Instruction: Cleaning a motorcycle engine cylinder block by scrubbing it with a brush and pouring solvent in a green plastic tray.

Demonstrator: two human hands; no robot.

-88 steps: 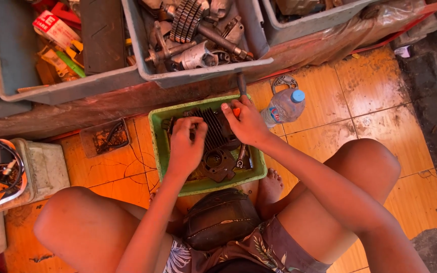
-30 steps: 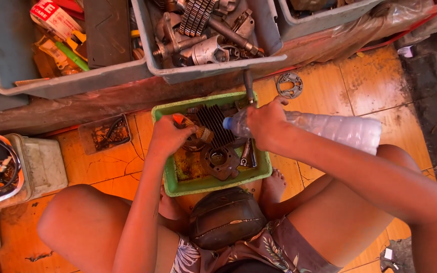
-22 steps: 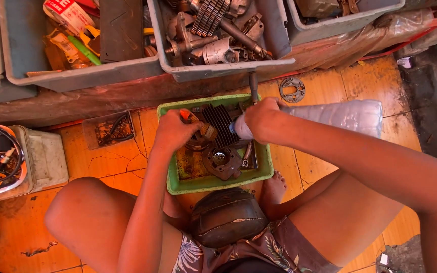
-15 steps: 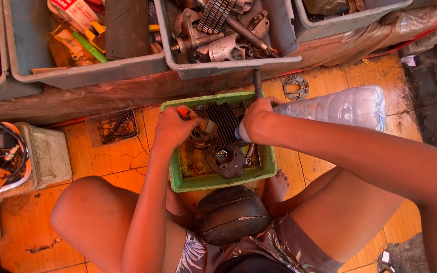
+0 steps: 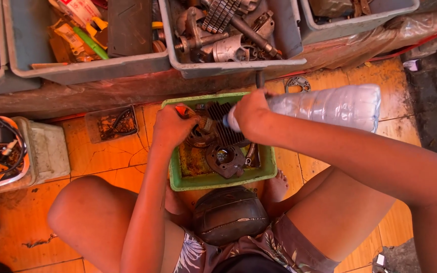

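The finned engine part (image 5: 222, 132) lies in the green tray (image 5: 213, 180) on the tiled floor (image 5: 102, 156). The right hand (image 5: 251, 112) has its fingers wrapped round a clear plastic bottle (image 5: 330, 105), lying crosswise with its neck toward the part. The left hand (image 5: 170, 127) grips the part's left side. Grey bins (image 5: 228, 65) sit beyond.

Both arms bare on my end, no sleeves, no gloves, no watch or rings that I can make out. My left hand (image 5: 170, 126) and right hand (image 5: 251, 111) are uncovered to the fingertips. Back from the fingers, past the elbows, both legs are bare as well, knees and thighs showing. Shorts (image 5: 238, 250) are the only clothing in view: dark maroon-brown fabric with a pale leaf or floral print, sitting furthest from the fingers. One bare foot (image 5: 277, 185), no shoe.
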